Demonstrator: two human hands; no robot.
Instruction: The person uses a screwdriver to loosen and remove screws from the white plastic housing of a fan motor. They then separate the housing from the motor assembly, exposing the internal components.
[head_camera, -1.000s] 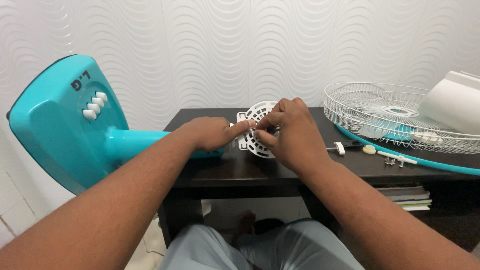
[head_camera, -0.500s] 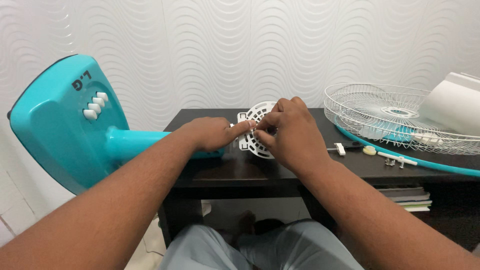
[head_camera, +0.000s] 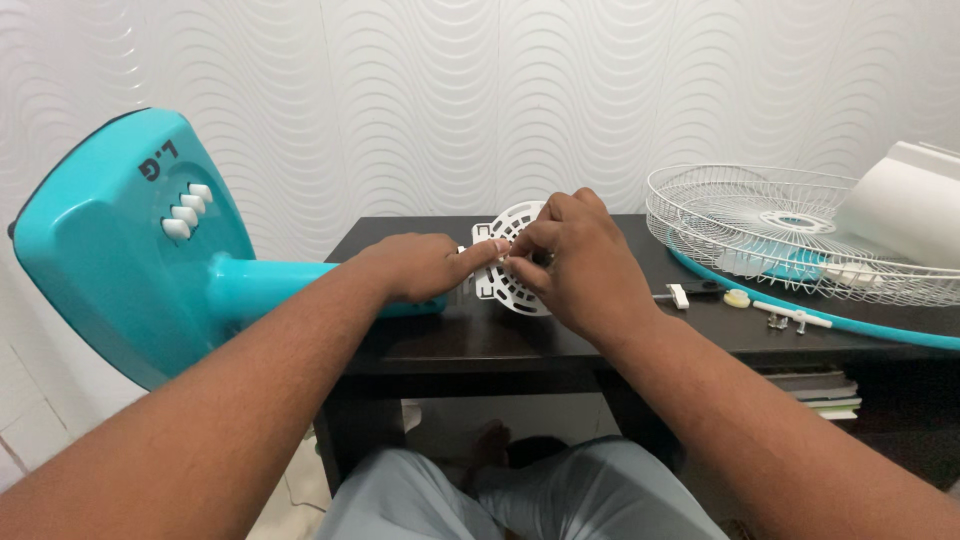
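At the far left, the teal fan base (head_camera: 120, 250) is tipped on its side, its white push buttons (head_camera: 187, 210) facing up and its teal stem (head_camera: 265, 285) running right onto the dark counter (head_camera: 480, 340). Laid like this, the stem's end comes within reach at the middle of the counter, while the heavy base hangs off the left edge.

The left hand (head_camera: 415, 265) lies over the end of the stem, fingers curled loosely and forefinger stretched right to touch the white round slotted plate (head_camera: 512, 262); it seems to steady the plate more than grip it. The right hand (head_camera: 570, 260) is closed in a pinch, thumb and fingertips meeting at the plate's upper edge, where a small white part sits; what exactly is pinched is too small to tell. The plate stands nearly upright between both hands, at the centre of the counter.

Right of the hands, small loose parts lie apart on the counter: a white clip (head_camera: 680, 296), a yellowish round cap (head_camera: 737, 298) and a white pin with screws (head_camera: 795, 318). Farther right, the white wire fan guard (head_camera: 760, 215) rests flat over a teal rim (head_camera: 860, 325), with a white housing (head_camera: 905, 205) on top. Stacked books (head_camera: 820, 388) sit on a shelf below.
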